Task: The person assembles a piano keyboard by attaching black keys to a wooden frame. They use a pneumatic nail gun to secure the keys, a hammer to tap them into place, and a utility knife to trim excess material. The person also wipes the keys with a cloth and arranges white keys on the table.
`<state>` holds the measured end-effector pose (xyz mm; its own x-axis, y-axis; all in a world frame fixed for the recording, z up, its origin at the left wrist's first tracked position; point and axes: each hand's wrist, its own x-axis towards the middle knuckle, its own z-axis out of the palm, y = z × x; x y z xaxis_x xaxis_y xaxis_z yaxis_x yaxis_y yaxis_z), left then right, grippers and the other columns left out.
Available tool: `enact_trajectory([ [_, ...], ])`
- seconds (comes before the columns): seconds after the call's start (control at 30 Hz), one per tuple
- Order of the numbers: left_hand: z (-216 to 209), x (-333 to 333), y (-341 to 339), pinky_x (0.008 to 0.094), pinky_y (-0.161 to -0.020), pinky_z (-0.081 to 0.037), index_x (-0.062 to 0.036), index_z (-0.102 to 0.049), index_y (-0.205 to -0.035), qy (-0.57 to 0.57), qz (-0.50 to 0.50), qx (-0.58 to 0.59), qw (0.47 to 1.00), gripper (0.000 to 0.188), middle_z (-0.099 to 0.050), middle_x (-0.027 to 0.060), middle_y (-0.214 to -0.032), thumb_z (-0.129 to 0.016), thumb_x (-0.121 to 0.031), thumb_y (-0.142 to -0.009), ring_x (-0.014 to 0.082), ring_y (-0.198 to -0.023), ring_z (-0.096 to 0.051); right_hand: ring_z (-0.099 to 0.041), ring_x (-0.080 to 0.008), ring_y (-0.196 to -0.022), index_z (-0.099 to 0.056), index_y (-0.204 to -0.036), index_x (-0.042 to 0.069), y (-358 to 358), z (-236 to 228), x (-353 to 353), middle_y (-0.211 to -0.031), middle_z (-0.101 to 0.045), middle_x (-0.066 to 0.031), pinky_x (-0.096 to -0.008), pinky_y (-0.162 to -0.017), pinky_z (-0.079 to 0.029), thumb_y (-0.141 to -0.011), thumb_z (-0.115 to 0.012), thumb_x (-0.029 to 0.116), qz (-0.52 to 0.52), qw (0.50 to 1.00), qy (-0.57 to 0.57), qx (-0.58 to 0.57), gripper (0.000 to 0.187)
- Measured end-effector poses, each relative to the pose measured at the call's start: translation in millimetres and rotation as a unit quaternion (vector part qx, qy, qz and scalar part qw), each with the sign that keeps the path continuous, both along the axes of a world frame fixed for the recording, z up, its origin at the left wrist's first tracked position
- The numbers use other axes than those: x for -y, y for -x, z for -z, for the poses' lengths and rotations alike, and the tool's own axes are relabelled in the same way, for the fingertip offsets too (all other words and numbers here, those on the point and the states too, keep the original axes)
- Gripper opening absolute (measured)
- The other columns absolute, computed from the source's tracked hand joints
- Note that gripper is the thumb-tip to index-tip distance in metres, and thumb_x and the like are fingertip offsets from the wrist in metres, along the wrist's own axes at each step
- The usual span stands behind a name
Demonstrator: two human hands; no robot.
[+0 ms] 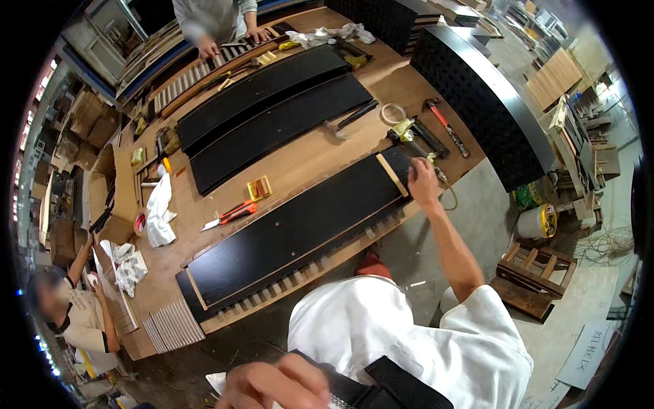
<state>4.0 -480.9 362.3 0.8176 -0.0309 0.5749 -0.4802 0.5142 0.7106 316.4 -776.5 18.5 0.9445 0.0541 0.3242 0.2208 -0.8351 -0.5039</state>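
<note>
A long black board (300, 225) lies slantwise across the near side of the table, with a thin wooden strip (392, 175) across its right end and another narrow strip (197, 289) across its left end. My right hand (424, 183) grips the board's right end, its fingers bent over the edge. Close to my chest, low in the view, my left hand (276, 385) is curled beside a black strap (402, 382); what its fingers hold is hidden. Beyond the board lie an orange utility knife (235, 214) and a small yellow box (259, 189).
Two more black boards (272, 129), a claw hammer (347, 121), a red hammer (446, 127) and a nail gun (426, 140) lie farther back. Tall black stacks (484, 95) stand right. One co-worker (211, 24) works across the table, another (82, 307) at left. A wooden stool (535, 276) stands lower right.
</note>
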Motion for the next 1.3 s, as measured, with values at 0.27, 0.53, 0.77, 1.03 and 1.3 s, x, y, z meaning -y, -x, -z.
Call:
enact_trajectory([
  [0.27,14,110,-94,0.0385,-0.081,-0.042,-0.0215,-0.074,-0.105,0.001,-0.058,-0.05,0.997,0.021,-0.065,0.0135,-0.103,-0.078,-0.031,-0.087,0.0218,-0.096,-0.055,-0.056,-0.0404,-0.116,-0.043,-0.144,0.001,-100,32,28,-0.121,-0.06,-0.0217,-0.047,-0.095,-0.051,-0.086,-0.075,0.018,-0.079,0.993,0.047,-0.079,0.068],
  [0.53,10,167,-166,0.0404,-0.078,-0.044,-0.0247,-0.078,-0.106,-0.037,-0.07,-0.03,0.996,0.017,-0.068,0.0128,-0.109,-0.075,-0.026,-0.089,0.0215,-0.1,-0.06,-0.066,-0.0397,-0.099,-0.035,-0.151,0.0,-148,19,40,-0.111,-0.066,-0.0259,-0.0455,-0.081,-0.056,-0.084,-0.077,0.026,-0.092,0.974,0.019,-0.205,0.083],
  [0.77,61,157,-226,0.0415,-0.084,-0.053,-0.0078,-0.071,-0.111,-0.199,-0.153,-0.058,0.966,0.026,-0.068,0.0176,-0.115,-0.072,-0.022,-0.09,0.0249,-0.097,-0.066,-0.065,-0.0164,-0.076,-0.061,-0.117,-0.003,-159,-108,90,-0.091,-0.068,-0.0096,-0.0316,-0.07,-0.053,-0.087,-0.078,0.031,-0.08,0.855,-0.35,-0.374,0.048],
  [1.03,149,211,-332,0.0442,-0.087,-0.057,0.0122,-0.034,-0.146,-0.62,-0.261,-0.101,0.733,0.088,-0.059,0.0334,-0.127,-0.077,-0.04,-0.089,0.044,-0.108,-0.066,-0.043,-0.0078,-0.059,-0.055,-0.116,0.006,-111,-171,96,-0.071,-0.045,0.0034,-0.0228,-0.05,-0.042,-0.1,-0.062,0.029,-0.184,0.465,-0.831,-0.241,0.028],
  [1.3,131,191,-303,0.0372,-0.071,-0.061,0.0172,-0.045,-0.135,-0.649,-0.365,0.05,0.665,0.068,-0.066,0.0289,-0.114,-0.074,-0.022,-0.088,0.034,-0.089,-0.073,-0.044,-0.0069,-0.058,-0.056,-0.112,0.007,-111,-173,82,-0.069,-0.044,0.0039,-0.0228,-0.049,-0.044,-0.099,-0.06,0.033,-0.181,0.345,-0.9,-0.193,0.029],
])
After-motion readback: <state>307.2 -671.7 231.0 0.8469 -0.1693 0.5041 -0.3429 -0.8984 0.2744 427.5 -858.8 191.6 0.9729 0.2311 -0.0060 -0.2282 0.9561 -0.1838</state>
